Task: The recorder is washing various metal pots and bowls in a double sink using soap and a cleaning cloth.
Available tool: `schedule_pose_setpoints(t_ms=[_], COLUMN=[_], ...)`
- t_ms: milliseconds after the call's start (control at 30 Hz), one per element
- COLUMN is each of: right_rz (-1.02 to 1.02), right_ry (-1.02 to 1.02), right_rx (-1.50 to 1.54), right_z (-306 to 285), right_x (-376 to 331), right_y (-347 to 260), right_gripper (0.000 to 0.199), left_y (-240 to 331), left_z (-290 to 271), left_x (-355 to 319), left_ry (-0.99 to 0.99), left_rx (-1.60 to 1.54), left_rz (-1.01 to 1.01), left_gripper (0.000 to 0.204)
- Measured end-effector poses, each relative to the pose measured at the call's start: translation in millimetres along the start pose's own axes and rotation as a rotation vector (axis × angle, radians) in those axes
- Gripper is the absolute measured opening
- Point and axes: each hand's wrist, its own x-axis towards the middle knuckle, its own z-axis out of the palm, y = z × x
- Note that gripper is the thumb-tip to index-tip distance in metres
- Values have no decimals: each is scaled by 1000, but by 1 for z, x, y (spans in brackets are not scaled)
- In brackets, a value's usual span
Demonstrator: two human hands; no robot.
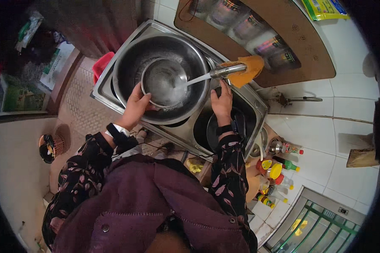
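Apron: a maroon apron (135, 198) fills the near side, dark floral sleeves (82, 168) reaching away from it on both sides.
Right compartment: a dark round vessel (212, 130) sits in the near right compartment of a steel double sink (173, 135), under the right wrist.
Left hand: the left hand (135, 105) is clamped on the near left rim of a small steel bowl (153, 69), thumb uppermost, the other fingers partly hidden along its outer wall.
Right hand: the right hand (222, 102) stretches out well right of the bowl, thumb apart from the fingers, tips just beside the faucet (228, 71); whether they touch it cannot be told.
Bowl: the small bowl lies inside a wide steel basin (131, 63) over the sink's left side, its far rim clear of the fingers.
Water: a white stream (198, 79) runs from the spout leftward into the bowl, churning the surface.
Cloth: an orange cloth (252, 69) hangs right behind the faucet.
Wall: a brown panel (312, 63) showing jar shapes spans the far right tiles.
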Motion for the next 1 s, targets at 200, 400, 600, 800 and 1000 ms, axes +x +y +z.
schedule_pose_setpoints(t_ms=[200,400,600,800,1000], right_rz=[-31,-409,-381,-381,-273], right_ry=[80,-189,-246,-270,-360], right_rx=[-35,-15,-73,314,-188], right_z=[-2,-9,19,55,19], right_x=[-2,-20,-40,-38,-25], right_y=[-4,-81,-119,-119,-107], right_gripper=[43,32,34,35,30], left_y=[9,16,4,-12,-2], left_z=[-15,-9,6,23,20], left_x=[-1,-4,-4,5,14], left_ry=[-35,-56,-46,-48,30], left_rx=[164,110,134,148,171], left_rz=[-209,-314,-150,-99,3], left_gripper=[40,37,29,28,25])
